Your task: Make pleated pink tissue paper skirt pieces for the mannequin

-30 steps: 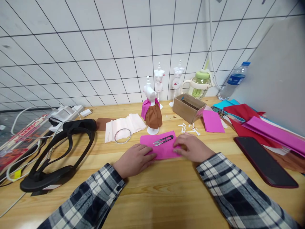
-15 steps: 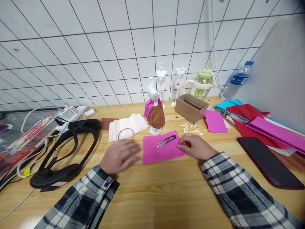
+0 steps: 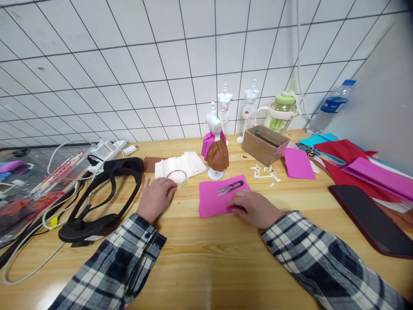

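Observation:
A magenta cloth piece [image 3: 209,200] lies flat before me, with small thread snips [image 3: 230,187] resting on it. My right hand [image 3: 254,207] is at the cloth's lower right, its curled fingertips closed on the fabric near the edge. A thin metal ring [image 3: 186,179] lies partly over a pale pink cloth [image 3: 190,163]. Thumb and fingers of my left hand [image 3: 157,198] close at the ring's near left edge, covering part of it. Behind the magenta cloth stands a small white dress form [image 3: 214,122] draped in magenta fabric and a brown skirt [image 3: 218,155].
Two bare dress forms [image 3: 225,105] stand by the tiled wall. A cardboard box [image 3: 261,148], white scraps [image 3: 266,173], a cup [image 3: 282,112], a bottle [image 3: 334,105] and a phone [image 3: 371,219] are rightward. Black headgear [image 3: 90,228] and cables lie left.
My left hand has moved up to the metal ring. My right hand has slid from the cloth's right edge to its lower right part. The view has shifted slightly left.

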A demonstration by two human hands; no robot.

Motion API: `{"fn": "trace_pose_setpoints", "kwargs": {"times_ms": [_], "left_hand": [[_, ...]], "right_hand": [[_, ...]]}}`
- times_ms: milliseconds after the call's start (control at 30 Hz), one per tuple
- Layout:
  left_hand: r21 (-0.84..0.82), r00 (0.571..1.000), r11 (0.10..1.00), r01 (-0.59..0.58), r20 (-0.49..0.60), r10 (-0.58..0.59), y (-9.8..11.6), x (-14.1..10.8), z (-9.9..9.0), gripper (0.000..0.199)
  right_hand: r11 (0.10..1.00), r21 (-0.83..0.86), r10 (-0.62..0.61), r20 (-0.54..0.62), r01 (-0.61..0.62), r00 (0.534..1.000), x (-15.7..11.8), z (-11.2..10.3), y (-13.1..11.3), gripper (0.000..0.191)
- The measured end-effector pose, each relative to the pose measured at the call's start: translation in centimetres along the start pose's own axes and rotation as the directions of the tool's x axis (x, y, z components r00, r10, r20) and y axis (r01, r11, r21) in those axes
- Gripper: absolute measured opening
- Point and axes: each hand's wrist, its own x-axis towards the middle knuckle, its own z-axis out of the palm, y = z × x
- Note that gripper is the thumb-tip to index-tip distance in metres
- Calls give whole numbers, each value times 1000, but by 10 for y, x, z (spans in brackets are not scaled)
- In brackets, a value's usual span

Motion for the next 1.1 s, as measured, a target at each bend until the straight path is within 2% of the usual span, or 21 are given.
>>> {"fn": "trace_pose_setpoints", "kwargs": {"times_ms": [133, 267, 333, 433, 533, 600, 667, 733, 767, 867, 967, 1033, 1100], "left_hand": [[-179, 995, 984, -4, -99, -14, -1, 5, 7, 22], [-394, 979, 917, 65, -151, -135, 9, 3, 9, 22], [-455, 971, 888, 65, -177, -162, 15, 1, 6, 20], [-483, 963, 876, 8, -233, -137, 22, -3, 1, 19], [-542, 962, 841, -12, -235, -138, 31, -7, -2, 17], [-583, 958, 811, -53, -258, -123, 43, -10, -2, 15], [-583, 949, 802, -127, -307, -74, 59, -14, 0, 12], [-544, 921, 810, -218, -389, -14, 78, -17, 1, 9], [-523, 912, 811, -263, -409, 32, 87, -19, 1, 7], [-467, 893, 796, -385, -406, 194, 109, -21, -1, 9], [-357, 862, 801, -481, -359, 357, 115, -19, -4, 20], [-267, 827, 801, -536, -357, 434, 112, -17, -5, 26], [-207, 799, 795, -570, -364, 478, 107, -14, -5, 27]], "right_hand": [[998, -34, -51, -58, 49, 997, 0, -5, -3, 19], [991, -104, -98, -85, 89, 992, 3, -1, -7, 25], [992, -117, -60, -53, 54, 997, 4, 4, -8, 33], [992, -126, 20, -38, -24, 999, 5, 9, -11, 36], [989, -135, 43, -68, -52, 997, 7, 8, -17, 33], [993, -113, 25, -134, -40, 991, 9, 5, -25, 32], [998, -56, 15, -267, -31, 964, 11, 1, -37, 32], [999, 39, 39, -421, -24, 906, 14, 0, -53, 30], [996, 92, 45, -461, -3, 886, 15, 1, -60, 32], [966, 258, 131, -515, 7, 847, 16, 10, -75, 31], [920, 390, 258, -526, -40, 810, 17, 18, -73, 20], [918, 396, 263, -534, -37, 804, 17, 21, -67, 15], [935, 355, 213, -530, -13, 820, 16, 21, -61, 14]]}}
